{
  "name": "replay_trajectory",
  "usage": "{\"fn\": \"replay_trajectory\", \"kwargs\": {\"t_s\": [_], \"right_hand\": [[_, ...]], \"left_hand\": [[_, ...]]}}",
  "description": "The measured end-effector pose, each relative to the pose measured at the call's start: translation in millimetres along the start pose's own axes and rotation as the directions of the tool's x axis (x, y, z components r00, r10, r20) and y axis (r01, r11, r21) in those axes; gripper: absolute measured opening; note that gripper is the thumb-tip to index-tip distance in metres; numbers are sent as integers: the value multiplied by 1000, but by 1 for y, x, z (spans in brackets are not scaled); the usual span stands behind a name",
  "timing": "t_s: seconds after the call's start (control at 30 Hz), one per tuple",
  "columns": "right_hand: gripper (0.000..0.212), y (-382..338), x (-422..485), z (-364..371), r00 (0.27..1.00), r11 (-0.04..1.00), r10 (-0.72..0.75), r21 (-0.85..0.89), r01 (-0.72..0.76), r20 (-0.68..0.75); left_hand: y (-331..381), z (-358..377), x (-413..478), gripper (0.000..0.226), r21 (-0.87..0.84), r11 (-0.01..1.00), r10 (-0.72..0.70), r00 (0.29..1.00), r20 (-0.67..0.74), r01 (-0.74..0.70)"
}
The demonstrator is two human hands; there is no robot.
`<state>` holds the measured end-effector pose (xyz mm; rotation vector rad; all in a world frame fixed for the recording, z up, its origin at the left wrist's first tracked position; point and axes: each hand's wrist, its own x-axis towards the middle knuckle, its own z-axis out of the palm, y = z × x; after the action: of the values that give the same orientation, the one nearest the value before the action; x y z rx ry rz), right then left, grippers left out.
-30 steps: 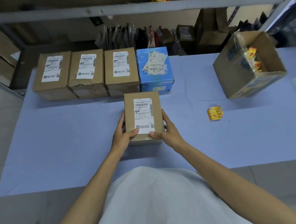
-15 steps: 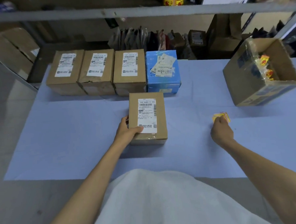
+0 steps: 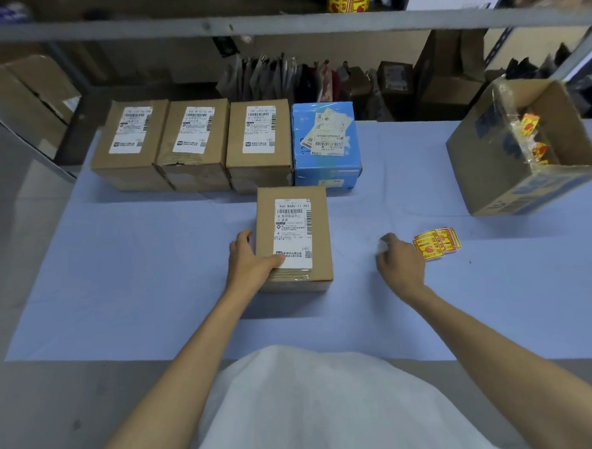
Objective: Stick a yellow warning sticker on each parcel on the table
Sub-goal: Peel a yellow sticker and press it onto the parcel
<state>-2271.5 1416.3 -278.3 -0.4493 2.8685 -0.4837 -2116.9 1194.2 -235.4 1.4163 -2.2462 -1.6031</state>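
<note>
**One parcel pulled forward, stickers just off to the right**

So there's a brown parcel point(image 3: 293, 236) sitting on its own near the middle of the tabletop point(image 3: 125, 267), white shipping label facing up. The left hand point(image 3: 250, 262) is resting on its near left corner, thumb lying over the bottom edge of the label and the other fingers point(image 3: 242, 237) wrapped down the left side, so it's got a loose steadying hold on the box rather than a lift.

The right hand point(image 3: 398, 263) is down on the blue cover to the right of the parcel, well clear of it. Its fingers are curled in and there's a small pale bit showing at the fingertips, but honestly I can't tell whether it's pinching something or what that is. Just beside that hand, on its right, lies a little fanned pile of yellow warning stickers point(image 3: 438, 242) with red print, flat on the tabletop.

Behind the front parcel there's a row along the back edge: three brown boxes point(image 3: 194, 143) side by side, touching, and a blue box point(image 3: 326, 142) at the right end with a few labels stuck on top. Far right is an open carton point(image 3: 524, 150), tilted, with more yellow and red stickers inside
</note>
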Motion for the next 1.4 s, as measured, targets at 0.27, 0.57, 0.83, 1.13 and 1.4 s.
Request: {"fn": "replay_trajectory", "kwargs": {"t_s": [0.27,0.57,0.83,1.13,1.4], "right_hand": [[10,-116,-10,-45,995,604,28,795,62,-99],[47,-143,-36,-43,950,608,-244,732,307,-195],[6,-155,-24,-54,988,396,20,906,-151,156],[7,-154,-30,-57,980,434,43,879,-195,196],[16,-150,-31,-57,992,439,40,890,-127,121]], "left_hand": [[70,16,-20,13,-415,907,174,965,195,-80],[79,-3,-3,13,-584,812,88,988,128,4],[75,-10,-4,4,-436,894,136,990,47,-102],[67,-10,-8,9,-464,883,74,997,0,-65],[68,-14,-11,11,-489,870,110,991,78,-58]]}}
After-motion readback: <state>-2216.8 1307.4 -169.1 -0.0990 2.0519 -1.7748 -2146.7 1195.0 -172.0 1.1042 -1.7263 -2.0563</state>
